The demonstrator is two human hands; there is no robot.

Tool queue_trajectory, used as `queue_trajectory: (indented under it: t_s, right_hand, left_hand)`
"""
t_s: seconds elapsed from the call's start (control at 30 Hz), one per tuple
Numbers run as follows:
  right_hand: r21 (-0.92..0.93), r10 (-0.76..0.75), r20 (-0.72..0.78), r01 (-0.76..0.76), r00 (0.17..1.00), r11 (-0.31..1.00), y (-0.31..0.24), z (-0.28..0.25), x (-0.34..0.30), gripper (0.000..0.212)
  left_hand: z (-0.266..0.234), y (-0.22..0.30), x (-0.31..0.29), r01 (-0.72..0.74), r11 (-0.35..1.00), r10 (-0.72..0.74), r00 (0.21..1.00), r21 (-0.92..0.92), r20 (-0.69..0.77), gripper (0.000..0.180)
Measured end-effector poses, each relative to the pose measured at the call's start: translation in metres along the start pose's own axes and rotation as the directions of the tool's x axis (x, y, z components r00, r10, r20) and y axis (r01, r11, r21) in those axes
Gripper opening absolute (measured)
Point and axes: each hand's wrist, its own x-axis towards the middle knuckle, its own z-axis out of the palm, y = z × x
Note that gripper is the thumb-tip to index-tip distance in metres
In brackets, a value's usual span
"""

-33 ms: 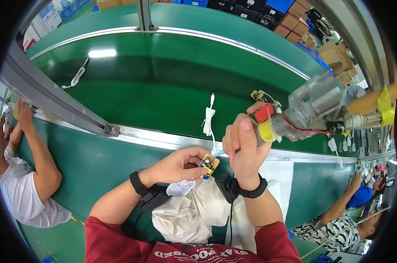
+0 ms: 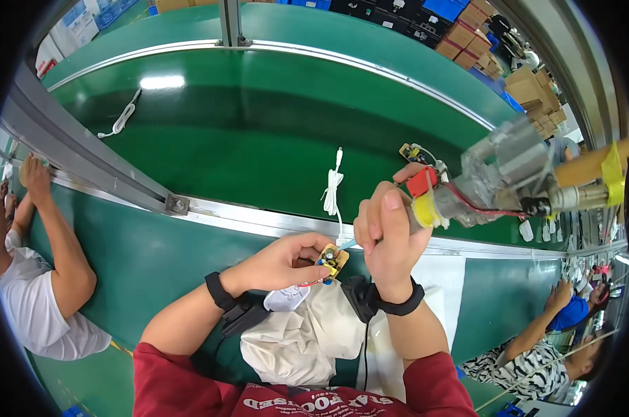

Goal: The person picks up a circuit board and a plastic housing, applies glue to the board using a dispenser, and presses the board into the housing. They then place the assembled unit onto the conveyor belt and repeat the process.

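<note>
My left hand (image 2: 286, 262) pinches a small tan circuit board (image 2: 340, 258) with yellow, blue and black components. Red wires run from its lower end towards a white plastic part (image 2: 286, 297). My right hand (image 2: 391, 236) is wrapped around a grey cylindrical tool (image 2: 456, 205) with yellow tape, a red switch and wires. Its thin light-blue tip (image 2: 349, 244) reaches the board's upper edge; whether it touches cannot be made out. A white coiled cable (image 2: 333, 191) lies beyond the board, its lower end close to the board's top.
Another circuit board (image 2: 411, 153) lies on the green belt (image 2: 259, 153), with a second white cable (image 2: 123, 119) far left. A metal rail (image 2: 238, 217) borders the belt. White cloth (image 2: 286, 340) bunches before me. Co-workers sit left and right. Cartons (image 2: 460, 38) stand behind.
The coiled cable beyond the board and the far circuit board have shifted very slightly to the right. Both hands keep practically the same place and grip.
</note>
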Motion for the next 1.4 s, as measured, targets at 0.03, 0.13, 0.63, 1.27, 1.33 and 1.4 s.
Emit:
queue_trajectory:
  t_s: [0.03,0.13,0.63,1.27,1.33,1.4]
  right_hand:
    - [-0.008,0.007,-0.007,-0.007,1.0,1.0,-0.001,0.002,-0.001,0.027]
    - [-0.021,0.027,-0.016,-0.028,1.0,0.999,0.001,0.006,-0.003,0.029]
    - [-0.015,0.025,-0.016,-0.026,1.0,1.0,0.008,0.012,-0.002,0.029]
    - [-0.036,-0.025,0.038,0.026,0.999,0.999,0.002,-0.003,0.0,0.032]
    - [-0.011,-0.024,0.029,0.024,0.999,1.0,-0.003,-0.004,0.002,0.032]
    - [0.032,-0.001,-0.001,0.001,1.0,0.999,-0.012,-0.003,0.005,0.031]
  left_hand:
    - [0.0,0.0,0.001,-0.001,1.0,0.001,1.0,-0.007,0.004,0.037]
    - [-0.002,0.001,0.0,-0.007,1.0,0.007,1.0,-0.024,-0.001,0.036]
    - [-0.006,0.01,-0.001,0.022,0.998,-0.022,1.0,-0.057,0.002,0.034]
    - [0.002,0.016,-0.002,0.032,0.999,-0.031,0.999,-0.04,0.012,0.042]
    - [0.003,0.017,-0.002,0.038,0.999,-0.038,0.999,-0.028,0.01,0.042]
    - [0.004,0.018,-0.002,0.047,0.999,-0.047,0.999,-0.016,0.005,0.043]
